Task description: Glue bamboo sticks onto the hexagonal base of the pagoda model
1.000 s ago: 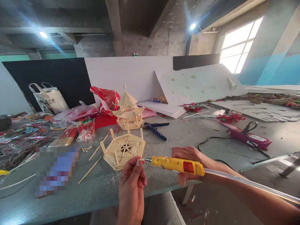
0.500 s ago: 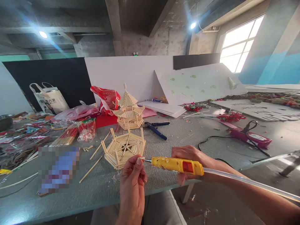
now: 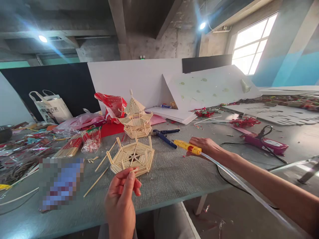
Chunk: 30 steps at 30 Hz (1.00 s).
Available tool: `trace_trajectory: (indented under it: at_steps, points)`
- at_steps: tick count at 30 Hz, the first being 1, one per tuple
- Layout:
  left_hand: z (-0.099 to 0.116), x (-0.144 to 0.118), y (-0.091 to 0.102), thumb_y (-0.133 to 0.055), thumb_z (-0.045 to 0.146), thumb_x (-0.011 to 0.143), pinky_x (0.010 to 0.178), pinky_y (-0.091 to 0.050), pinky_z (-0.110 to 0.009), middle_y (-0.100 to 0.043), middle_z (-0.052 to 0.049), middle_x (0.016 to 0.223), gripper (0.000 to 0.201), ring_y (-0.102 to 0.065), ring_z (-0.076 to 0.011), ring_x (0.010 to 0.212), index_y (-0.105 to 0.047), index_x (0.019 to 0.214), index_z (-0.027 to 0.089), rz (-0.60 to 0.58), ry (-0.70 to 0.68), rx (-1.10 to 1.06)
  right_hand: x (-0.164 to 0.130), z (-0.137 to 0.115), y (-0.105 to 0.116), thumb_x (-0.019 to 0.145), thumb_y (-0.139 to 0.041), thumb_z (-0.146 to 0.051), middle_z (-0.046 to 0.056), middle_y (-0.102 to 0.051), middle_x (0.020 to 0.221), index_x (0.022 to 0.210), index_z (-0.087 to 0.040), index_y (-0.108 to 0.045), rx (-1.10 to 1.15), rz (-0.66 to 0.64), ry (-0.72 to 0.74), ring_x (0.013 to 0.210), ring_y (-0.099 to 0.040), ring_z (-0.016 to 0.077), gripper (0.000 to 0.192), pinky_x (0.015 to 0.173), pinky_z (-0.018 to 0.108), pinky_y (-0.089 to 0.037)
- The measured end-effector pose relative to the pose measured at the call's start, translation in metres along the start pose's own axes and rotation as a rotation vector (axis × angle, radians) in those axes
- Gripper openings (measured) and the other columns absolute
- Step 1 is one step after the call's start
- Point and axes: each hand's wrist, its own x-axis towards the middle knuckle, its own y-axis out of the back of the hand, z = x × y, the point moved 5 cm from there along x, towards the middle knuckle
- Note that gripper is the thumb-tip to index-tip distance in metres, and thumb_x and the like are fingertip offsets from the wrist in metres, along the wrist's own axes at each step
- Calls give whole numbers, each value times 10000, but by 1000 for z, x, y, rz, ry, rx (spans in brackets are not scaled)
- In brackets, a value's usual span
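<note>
My left hand point(image 3: 122, 196) pinches a short wooden stick piece point(image 3: 134, 170) between thumb and fingers, just in front of a hexagonal base of wooden sticks point(image 3: 132, 157) on the grey table point(image 3: 169, 176). My right hand point(image 3: 208, 147) grips a yellow glue gun point(image 3: 186, 147) with a clear glue rod trailing back along my forearm; the gun lies low over the table, right of the base. Behind the base stands a stick-built pagoda model point(image 3: 136, 116).
Blue-handled pliers point(image 3: 164, 136) lie beside the pagoda. Loose sticks point(image 3: 96, 181) and packed stick bundles point(image 3: 74, 144) lie at left with plastic bags. A magenta tool point(image 3: 266, 143) with a black cord sits at right. White foam boards point(image 3: 206, 89) lean at the back.
My right hand has carried the glue gun away from my left hand, forward and down toward the table. My left hand moved left and lower with the stick piece.
</note>
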Motion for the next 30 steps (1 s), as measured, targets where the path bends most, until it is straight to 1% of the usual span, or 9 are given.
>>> trace_trajectory:
  at_steps: [3,5,7,9,12,15,18,23,30]
  points:
    - [-1,0,3,-655,332,700,442,-392,-167,-607,6,688,221,-477,-56,488,-600,835,166,8,-36,80,-3,-5,10,832,-413,-518,21,-526,722,758,-190,-460,61,69,6,602,-502,119,340,564,226,-346]
    - [-1,1,5,-651,334,703,449,-393,-163,-575,27,630,216,-464,-55,477,-601,841,176,11,-88,136,-4,-8,17,833,-424,-510,14,-522,721,768,-192,-454,76,89,16,598,-496,112,326,562,220,-343]
    - [1,2,7,-646,337,705,452,-398,-166,-561,31,603,211,-469,-66,476,-610,852,190,6,-147,252,-4,-6,21,819,-439,-524,13,-525,725,767,-195,-458,31,100,15,606,-501,116,334,552,220,-333]
    - [4,5,5,-637,335,711,487,-425,-183,-595,6,662,187,-516,-90,528,-631,842,201,-28,-237,416,-3,2,21,806,-446,-542,18,-534,737,763,-198,-466,-43,92,-7,623,-513,126,348,538,225,-316]
    - [11,9,-3,-630,300,715,594,-468,-212,-633,-32,795,118,-578,-129,665,-670,789,217,-131,-461,636,-1,20,9,817,-435,-519,31,-544,757,762,-195,-467,-143,6,-67,640,-528,142,330,514,230,-288]
    - [13,12,-12,-610,265,731,650,-486,-233,-641,-32,795,108,-595,-144,719,-685,798,227,-206,-680,788,2,36,-8,845,-417,-377,55,-550,790,788,-178,-465,-233,-112,-85,642,-532,152,213,505,235,-270]
    - [8,13,-17,-560,246,775,682,-495,-250,-636,-21,786,127,-603,-137,714,-668,836,219,-250,-816,926,8,46,-21,821,-413,-258,83,-552,814,824,-153,-478,-281,-195,-70,668,-539,167,123,516,243,-273]
    - [-2,11,-21,-529,236,804,672,-494,-235,-628,-10,781,117,-608,-124,704,-640,833,209,-270,-894,1062,22,50,-29,779,-450,-277,105,-559,868,869,-137,-509,-233,-298,-96,714,-550,190,177,530,253,-293]
    - [-7,10,-22,-534,245,804,647,-485,-220,-628,-9,785,104,-600,-115,682,-630,820,206,-262,-903,1083,33,55,-33,648,-542,-205,97,-582,905,915,-144,-558,-140,-376,-135,730,-568,200,274,554,255,-336]
